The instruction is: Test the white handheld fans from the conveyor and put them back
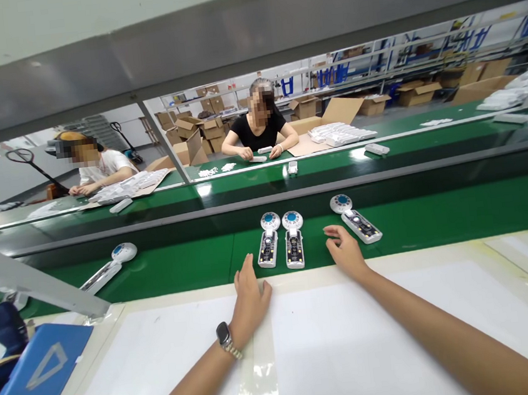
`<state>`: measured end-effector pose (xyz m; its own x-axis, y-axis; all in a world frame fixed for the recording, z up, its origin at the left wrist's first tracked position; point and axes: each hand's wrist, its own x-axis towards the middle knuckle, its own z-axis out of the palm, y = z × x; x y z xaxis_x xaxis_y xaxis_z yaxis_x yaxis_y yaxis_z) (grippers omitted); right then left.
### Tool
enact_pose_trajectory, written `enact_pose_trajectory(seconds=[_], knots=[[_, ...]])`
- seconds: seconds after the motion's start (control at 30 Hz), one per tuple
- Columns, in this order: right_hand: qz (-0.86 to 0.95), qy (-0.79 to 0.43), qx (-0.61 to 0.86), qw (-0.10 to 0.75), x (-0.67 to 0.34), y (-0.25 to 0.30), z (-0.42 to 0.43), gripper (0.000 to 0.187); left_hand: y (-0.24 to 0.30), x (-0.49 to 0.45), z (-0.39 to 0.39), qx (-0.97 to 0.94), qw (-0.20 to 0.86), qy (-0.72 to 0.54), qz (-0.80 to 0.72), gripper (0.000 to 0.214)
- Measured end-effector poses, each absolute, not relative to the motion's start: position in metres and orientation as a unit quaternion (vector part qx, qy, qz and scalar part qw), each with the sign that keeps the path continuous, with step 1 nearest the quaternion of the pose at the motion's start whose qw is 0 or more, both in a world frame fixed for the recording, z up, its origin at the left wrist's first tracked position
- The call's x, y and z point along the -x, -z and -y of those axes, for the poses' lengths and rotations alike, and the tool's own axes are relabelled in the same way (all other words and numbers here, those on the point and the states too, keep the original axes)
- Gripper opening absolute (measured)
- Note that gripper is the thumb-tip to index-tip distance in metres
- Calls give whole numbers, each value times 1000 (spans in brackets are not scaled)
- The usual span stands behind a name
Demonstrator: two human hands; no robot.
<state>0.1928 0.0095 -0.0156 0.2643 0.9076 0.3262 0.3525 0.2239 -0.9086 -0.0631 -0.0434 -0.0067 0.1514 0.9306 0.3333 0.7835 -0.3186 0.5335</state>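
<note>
The person's left hand (pixel 251 293), with a metal-link wristwatch (pixel 225 338) on its wrist, rests half-open and empty at the smooth edge of the belt, just below a white plastic handheld device with a round blue-and-white head and a dark, studded face (pixel 268 250). A matching device (pixel 294 240) lies parallel beside it. The right hand (pixel 345 253), loosely curled and holding nothing, sits near a third device (pixel 358 224), which lies angled on the green conveyor belt (pixel 173 276). A fourth device (pixel 108 268) lies well apart to the left. Nearer the person spreads a glossy white-covered workbench (pixel 355 345), with a blue plastic panel (pixel 33 385) at its corner. Beyond a grey metal crossbar (pixel 249 54), two seated co-workers (pixel 256 123) (pixel 98 168) handle white pieces at a second green belt (pixel 427 136), before stacked cardboard boxes (pixel 205 131).
</note>
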Motion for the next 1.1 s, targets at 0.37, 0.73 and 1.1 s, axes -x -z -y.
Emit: enact_pose_trajectory(seconds=[0.37,0.73,1.1], knots=[[507,-13,675,535,-224,12,-21,34,0,92,16,-675,116,-313,-658,41],[586,-108,741,308,-230,9,-19,47,-4,88,18,-657,129,-356,-652,36],[491,-323,648,484,-219,5,-16,43,-5,99,2,-594,183,-376,-687,45]])
